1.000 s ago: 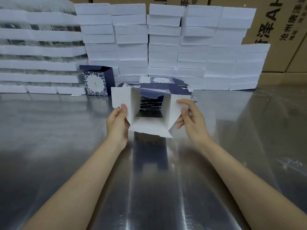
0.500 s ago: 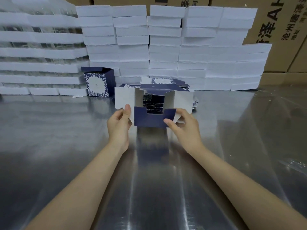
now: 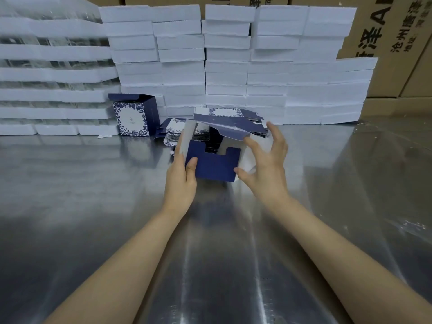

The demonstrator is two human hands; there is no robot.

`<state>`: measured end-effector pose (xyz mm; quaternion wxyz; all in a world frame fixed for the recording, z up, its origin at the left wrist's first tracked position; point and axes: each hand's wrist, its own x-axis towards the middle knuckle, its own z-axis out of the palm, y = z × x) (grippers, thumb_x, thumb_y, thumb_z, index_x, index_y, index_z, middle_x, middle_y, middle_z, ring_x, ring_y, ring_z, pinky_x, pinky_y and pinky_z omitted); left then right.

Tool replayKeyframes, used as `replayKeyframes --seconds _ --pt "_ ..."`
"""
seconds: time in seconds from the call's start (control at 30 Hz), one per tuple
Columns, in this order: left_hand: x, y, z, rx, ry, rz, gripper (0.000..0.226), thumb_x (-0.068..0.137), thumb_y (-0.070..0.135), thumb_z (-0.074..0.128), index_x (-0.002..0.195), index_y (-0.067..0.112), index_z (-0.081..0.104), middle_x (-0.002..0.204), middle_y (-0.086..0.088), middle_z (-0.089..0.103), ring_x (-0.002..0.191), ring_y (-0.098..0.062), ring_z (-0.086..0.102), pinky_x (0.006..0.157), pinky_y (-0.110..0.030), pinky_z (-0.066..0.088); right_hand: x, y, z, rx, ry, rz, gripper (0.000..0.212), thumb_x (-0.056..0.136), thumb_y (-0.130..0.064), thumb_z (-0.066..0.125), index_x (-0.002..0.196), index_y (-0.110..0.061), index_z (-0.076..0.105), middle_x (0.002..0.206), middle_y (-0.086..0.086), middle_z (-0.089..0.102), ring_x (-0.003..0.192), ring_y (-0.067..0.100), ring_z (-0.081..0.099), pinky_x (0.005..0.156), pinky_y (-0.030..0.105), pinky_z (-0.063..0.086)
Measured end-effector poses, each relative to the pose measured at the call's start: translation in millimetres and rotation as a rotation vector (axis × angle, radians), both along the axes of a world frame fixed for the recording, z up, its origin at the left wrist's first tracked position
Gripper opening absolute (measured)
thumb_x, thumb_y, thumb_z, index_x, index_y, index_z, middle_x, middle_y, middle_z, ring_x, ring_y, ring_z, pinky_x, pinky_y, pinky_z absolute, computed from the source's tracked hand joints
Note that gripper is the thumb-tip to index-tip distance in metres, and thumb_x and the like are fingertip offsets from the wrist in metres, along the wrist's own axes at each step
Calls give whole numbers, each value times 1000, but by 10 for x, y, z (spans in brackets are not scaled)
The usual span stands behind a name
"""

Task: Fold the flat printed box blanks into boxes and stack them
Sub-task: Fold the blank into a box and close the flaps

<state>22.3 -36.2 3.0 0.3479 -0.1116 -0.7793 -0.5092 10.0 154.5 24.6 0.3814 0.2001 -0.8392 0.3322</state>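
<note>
- 2 hands hold 1 half-folded box [image 3: 214, 165] just above the bench [image 3: 93, 188], straight ahead of the person and between the wrists.
- The left hand [image 3: 181, 175] grips the box's left wall. Its thumb lies on the dark blue notched flap and its fingers run up the white left side flap.
- The right hand [image 3: 266, 164] grips nothing. Its fingers are spread and loosely bent, with the thumb tip at the lower right corner of the blue flap and the forefinger against the white right side flap.
- The box's open end faces the person, so its long axis points away, toward the pile of flat blanks [image 3: 225, 112] lying just behind it on the bench.
- The notched blue flap stands across the lower half of that opening, and a blue top flap hangs forward over it, not yet tucked in.
- The relation that matters is that the loose right side flap lies directly under the right hand, on the far side of the box from the left. My judgement is that the right hand is the one to push it inward, while the left only steadies the box.
- 1 finished box [image 3: 134, 118] stands upright at the back left, well apart from the held one and nearer the left hand. Stacking there would likely mean carrying the box away and to the left.
- White stacks [image 3: 233, 66] and brown cartons [image 3: 397, 31] line the back of the bench.
</note>
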Motion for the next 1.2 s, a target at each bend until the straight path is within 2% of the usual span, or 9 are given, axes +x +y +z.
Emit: replayKeyframes --seconds 0.1,0.2,0.3,0.57,0.7,0.9,1.0,1.1,1.2 --pt "-4 -3 5 -112 34 -46 52 103 3 36 153 15 26 149 -5 45 134 -14 44 108 -18 34 -10 104 98 340 76 27 62 70 -13 80 127 -15 58 153 10 31 141 35 25 104 55 38" --pt "10 -14 32 -231 84 -77 58 102 2 34 152 27 18 155 7 34 140 2 31 110 -11 26 96 168 195 140 -34 94 57 80 -20 62 135 -28 49 144 -12 43 130 13 42 93 35 45" --pt "46 -24 37 -317 114 -86 62 99 -7 37 149 23 17 147 -16 44 133 -24 40 110 -31 32 176 190 280 -77 -169 234 50 82 -16 45 130 -29 51 122 -30 48 103 5 49 85 29 45" --pt "32 -129 60 -482 166 -112 68 97 -4 45 149 24 12 160 -10 20 145 -15 23 114 -13 19 210 193 307 -252 -320 422 70 80 11 44 127 -41 49 128 -15 49 91 0 54 84 14 45" --pt "37 -118 38 -591 96 -170 91 87 27 70 150 34 5 162 2 0 141 -10 26 94 -24 43 155 240 250 -148 -176 366 70 85 3 63 135 -41 43 109 -24 46 89 9 47 79 9 40" --pt "69 -60 50 -759 15 -136 104 83 -13 58 149 41 0 163 4 -13 139 -27 37 88 -43 52 85 251 184 -14 2 230 68 81 1 66 137 -32 46 117 -16 46 100 16 40 87 25 41" --pt "97 -63 46 -764 -14 -100 95 86 -11 53 151 38 3 163 5 -12 129 -30 47 81 -44 52 99 217 164 -57 121 210 66 78 5 65 125 -32 38 131 -28 41 107 15 51 83 30 46" --pt "100 -77 52 -735 -87 -10 90 87 -4 56 153 36 10 162 8 -13 112 -35 56 73 -41 51 101 242 183 -69 157 179 79 80 9 49 139 -40 30 133 -24 48 105 9 60 77 23 49" --pt "101 -65 55 -689 -91 -8 87 88 3 63 153 35 14 163 8 -8 114 -35 56 75 -42 52 80 283 164 91 224 126 49 82 -1 40 122 -17 63 125 -8 63 113 15 57 88 33 45"
